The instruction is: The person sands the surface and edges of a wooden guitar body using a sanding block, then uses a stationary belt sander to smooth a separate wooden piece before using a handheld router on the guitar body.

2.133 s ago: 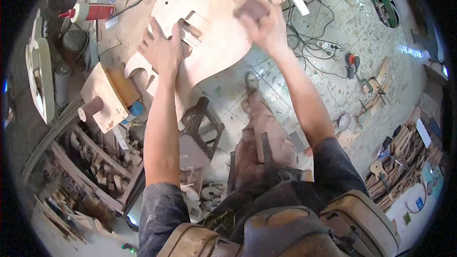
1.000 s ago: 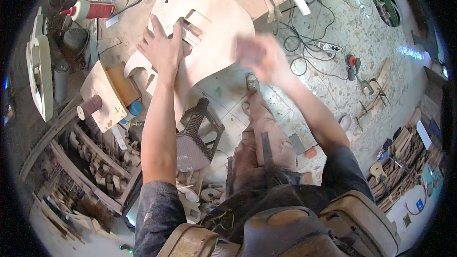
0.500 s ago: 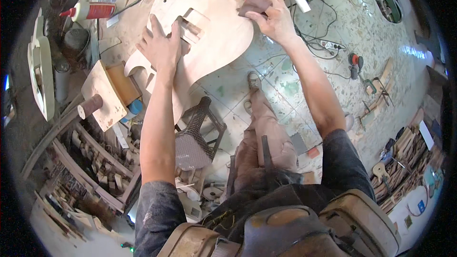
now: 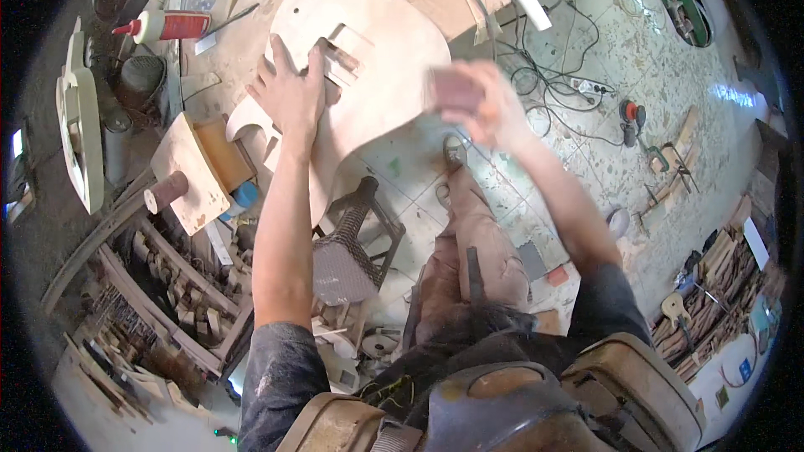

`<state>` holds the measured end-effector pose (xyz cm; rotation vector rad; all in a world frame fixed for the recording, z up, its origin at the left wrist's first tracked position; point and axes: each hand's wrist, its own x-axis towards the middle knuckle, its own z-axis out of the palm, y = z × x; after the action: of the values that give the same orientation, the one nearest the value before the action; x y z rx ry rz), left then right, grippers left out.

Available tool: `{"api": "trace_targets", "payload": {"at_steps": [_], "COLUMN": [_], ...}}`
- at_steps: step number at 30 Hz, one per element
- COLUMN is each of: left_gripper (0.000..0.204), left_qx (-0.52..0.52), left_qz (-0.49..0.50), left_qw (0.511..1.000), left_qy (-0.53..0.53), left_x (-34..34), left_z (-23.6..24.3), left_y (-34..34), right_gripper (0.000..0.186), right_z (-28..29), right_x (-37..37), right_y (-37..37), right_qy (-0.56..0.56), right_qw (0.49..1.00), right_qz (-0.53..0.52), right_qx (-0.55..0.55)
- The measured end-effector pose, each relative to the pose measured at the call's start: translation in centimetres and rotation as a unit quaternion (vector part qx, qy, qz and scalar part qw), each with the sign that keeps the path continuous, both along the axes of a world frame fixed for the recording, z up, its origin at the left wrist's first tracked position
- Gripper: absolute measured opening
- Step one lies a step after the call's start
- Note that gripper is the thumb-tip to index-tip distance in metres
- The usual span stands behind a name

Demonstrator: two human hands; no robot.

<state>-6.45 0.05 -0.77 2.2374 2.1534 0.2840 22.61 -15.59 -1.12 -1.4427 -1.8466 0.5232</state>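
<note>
A pale wooden guitar body (image 4: pixel 394 42) lies on the workbench (image 4: pixel 239 21), its curved right end reaching past the bench edge. My left hand (image 4: pixel 291 92) rests on its top with the fingers spread, beside the rectangular cut-out. Just off the body's right rim, my right hand (image 4: pixel 502 109) is closed around a reddish-brown sanding block (image 4: pixel 455 90). Motion blurs that hand and the block; a gap shows between block and wood.
A white-and-red glue bottle (image 4: pixel 172 26) lies at the bench's left. Below the body stands a stool (image 4: pixel 343 264). Cables and a power strip (image 4: pixel 590 86) lie on the floor at right, near an orange-and-black power tool (image 4: pixel 630 113). Another guitar body (image 4: pixel 81 134) stands far left.
My right hand has swung down and toward me with the sanding block, away from the body's edge. My left hand stays on the body; the whole view has shifted slightly.
</note>
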Motion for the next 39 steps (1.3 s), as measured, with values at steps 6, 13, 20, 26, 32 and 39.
{"api": "trace_targets", "payload": {"at_steps": [6, 13, 20, 26, 32, 39], "left_gripper": [0.084, 0.084, 0.084, 0.086, 0.086, 0.086], "left_qx": [-0.011, -0.006, -0.006, -0.001, -0.005, 0.001], "left_qz": [0.038, 0.032, 0.052, 0.040, 0.049, 0.049], "left_qw": [0.999, 0.999, 0.998, 0.999, 0.999, 0.999], "left_qy": [0.025, 0.011, 0.020, -0.006, -0.007, -0.015], "left_x": [-0.1, 1.1, -0.4, 1.0, 1.5, 0.3], "left_z": [-0.2, -0.4, 0.0, -0.3, -0.1, 0.3], "left_y": [0.4, 0.6, 0.3, 1.0, 0.0, 0.6], "right_gripper": [0.044, 0.039, 0.050, 0.049, 0.042, 0.043], "right_z": [-0.3, -1.5, 0.0, -2.4, -1.0, 0.3], "right_x": [-0.4, 1.3, -4.2, -2.9, -0.2, -3.1], "right_y": [0.9, 7.9, 2.8, 6.3, 8.1, 6.1], "right_qy": [0.005, -0.058, -0.090, -0.075, -0.155, -0.135], "right_qw": [0.999, 0.990, 0.984, 0.971, 0.975, 0.985], "right_qz": [-0.019, -0.099, -0.114, -0.218, -0.158, -0.094], "right_qx": [0.048, 0.080, 0.106, 0.065, -0.003, 0.058]}}
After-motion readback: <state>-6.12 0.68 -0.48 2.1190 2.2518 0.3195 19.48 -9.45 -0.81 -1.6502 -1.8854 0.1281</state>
